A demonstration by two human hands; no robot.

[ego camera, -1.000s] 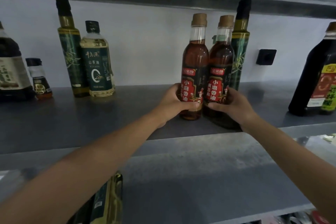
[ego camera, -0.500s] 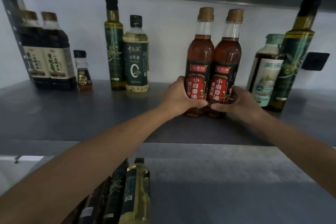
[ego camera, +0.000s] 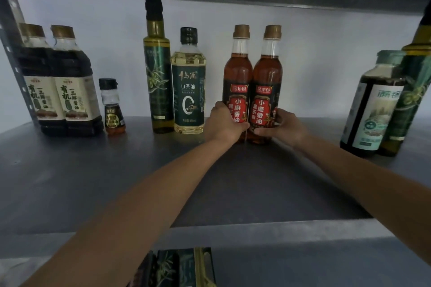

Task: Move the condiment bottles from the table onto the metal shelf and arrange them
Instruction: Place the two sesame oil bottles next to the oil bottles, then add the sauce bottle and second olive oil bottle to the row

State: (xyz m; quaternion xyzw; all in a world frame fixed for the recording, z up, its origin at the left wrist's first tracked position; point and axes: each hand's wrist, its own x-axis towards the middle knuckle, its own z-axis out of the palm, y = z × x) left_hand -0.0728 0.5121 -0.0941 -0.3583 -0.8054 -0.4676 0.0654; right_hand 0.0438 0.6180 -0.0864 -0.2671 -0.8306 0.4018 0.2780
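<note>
Upright and touching on the metal shelf (ego camera: 93, 170): left sesame-oil bottle (ego camera: 238, 72) and right sesame-oil bottle (ego camera: 268, 74), amber, tan-capped, red-labelled. The left hand (ego camera: 222, 123) and right hand (ego camera: 283, 127) each curl fingers round one. A yellow oil bottle (ego camera: 189, 81) stands just outside the left fingers.

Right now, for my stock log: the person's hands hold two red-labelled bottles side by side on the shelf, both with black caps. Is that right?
Nearly. In the head view the left hand holds one red-labelled bottle and the right hand holds the other red-labelled bottle, side by side on the shelf, but both caps are tan, not black.
</note>
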